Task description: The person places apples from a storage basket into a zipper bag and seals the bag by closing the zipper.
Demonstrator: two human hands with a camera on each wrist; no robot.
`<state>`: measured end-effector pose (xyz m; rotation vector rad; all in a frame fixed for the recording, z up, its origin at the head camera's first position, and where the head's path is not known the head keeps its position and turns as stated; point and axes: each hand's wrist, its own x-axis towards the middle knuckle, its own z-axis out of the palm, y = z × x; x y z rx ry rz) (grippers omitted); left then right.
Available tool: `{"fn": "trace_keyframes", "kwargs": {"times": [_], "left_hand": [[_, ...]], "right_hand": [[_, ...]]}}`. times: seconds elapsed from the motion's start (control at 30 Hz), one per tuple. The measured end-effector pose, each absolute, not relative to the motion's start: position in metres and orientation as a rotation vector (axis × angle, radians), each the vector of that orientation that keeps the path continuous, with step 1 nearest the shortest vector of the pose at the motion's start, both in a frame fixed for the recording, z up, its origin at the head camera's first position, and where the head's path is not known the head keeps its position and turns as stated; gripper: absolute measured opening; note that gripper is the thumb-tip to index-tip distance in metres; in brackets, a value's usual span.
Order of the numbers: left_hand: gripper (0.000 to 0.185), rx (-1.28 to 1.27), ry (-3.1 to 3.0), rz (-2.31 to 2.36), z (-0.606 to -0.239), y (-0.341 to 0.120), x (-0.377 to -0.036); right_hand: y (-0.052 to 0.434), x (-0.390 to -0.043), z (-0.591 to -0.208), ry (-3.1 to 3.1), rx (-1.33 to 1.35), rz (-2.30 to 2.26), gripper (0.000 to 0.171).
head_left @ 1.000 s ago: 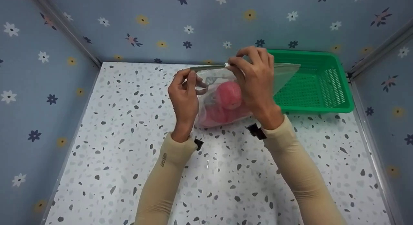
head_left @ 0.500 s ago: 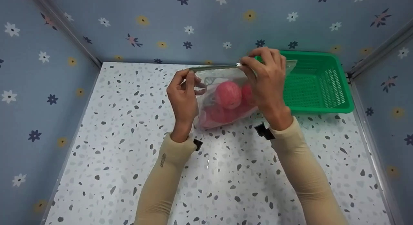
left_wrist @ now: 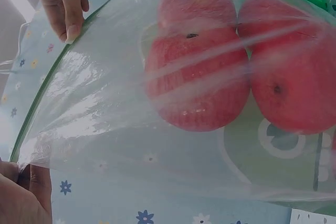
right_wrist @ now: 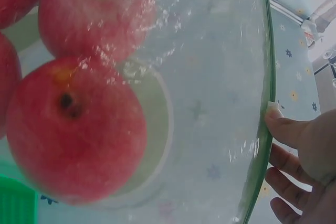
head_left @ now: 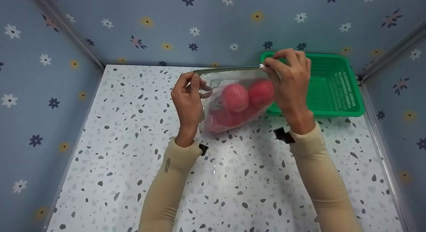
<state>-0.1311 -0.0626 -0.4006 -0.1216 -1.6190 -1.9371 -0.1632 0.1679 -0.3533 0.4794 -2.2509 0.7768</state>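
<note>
A clear zip bag point(head_left: 219, 125) with a green zip strip along its top hangs between both hands, holding several red apples point(head_left: 235, 98). My left hand point(head_left: 188, 102) pinches the bag's top left corner between thumb and fingers. On the strip, toward its right part, my right hand point(head_left: 293, 82) pinches the small white slider point(head_left: 261, 66). In the right wrist view the thumb and fingers point(right_wrist: 286, 129) sit on either side of the green strip. A green and white print shows on the bag's film in the left wrist view. The bag's right end is hidden behind my right hand.
A green plastic basket point(head_left: 356, 102) stands at the back right, partly behind the bag and my right hand. Flower-patterned blue walls point(head_left: 213, 22) enclose the speckled white table point(head_left: 133, 165) at the back and both sides.
My right hand has moved steadily right along the strip with the white slider. More of the apples now shows to its left. My left hand stays almost in place at the corner.
</note>
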Motion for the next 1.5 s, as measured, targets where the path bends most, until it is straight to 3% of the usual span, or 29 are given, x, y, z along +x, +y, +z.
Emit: {"fn": "trace_keyframes", "kwargs": {"times": [1.5], "left_hand": [[0.017,-0.134,-1.611,-1.951,-0.403,-0.07,-0.13]], "right_hand": [[0.23,-0.161,-0.354,-2.286,0.351,0.779,0.027]]}}
